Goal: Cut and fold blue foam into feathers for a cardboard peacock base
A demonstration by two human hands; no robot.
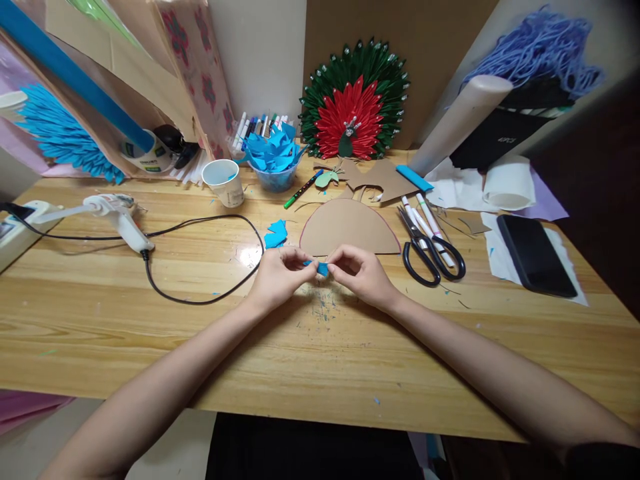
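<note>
Between my two hands is a small piece of blue paper (pixel 323 269), pinched by the fingertips from both sides just above the table. My left hand (pixel 283 272) is closed on its left end, and my right hand (pixel 363 273) is closed on its right end; the fingers hide part of it. Right behind them lies a cardboard half-circle (pixel 350 227) with a dark outline. More blue paper pieces (pixel 275 235) lie beyond my left hand. Farther back stands a clear bowl (pixel 277 179) heaped with blue paper pieces, beside a paper cup (pixel 223 183).
On the left are a white glue gun (pixel 120 220) with a looping black cord and a power strip (pixel 25 230). Black-handled scissors (pixel 425 257), markers (pixel 434 230) and a phone (pixel 536 255) lie on the right. A red and green paper peacock (pixel 356 107) stands at the back.
</note>
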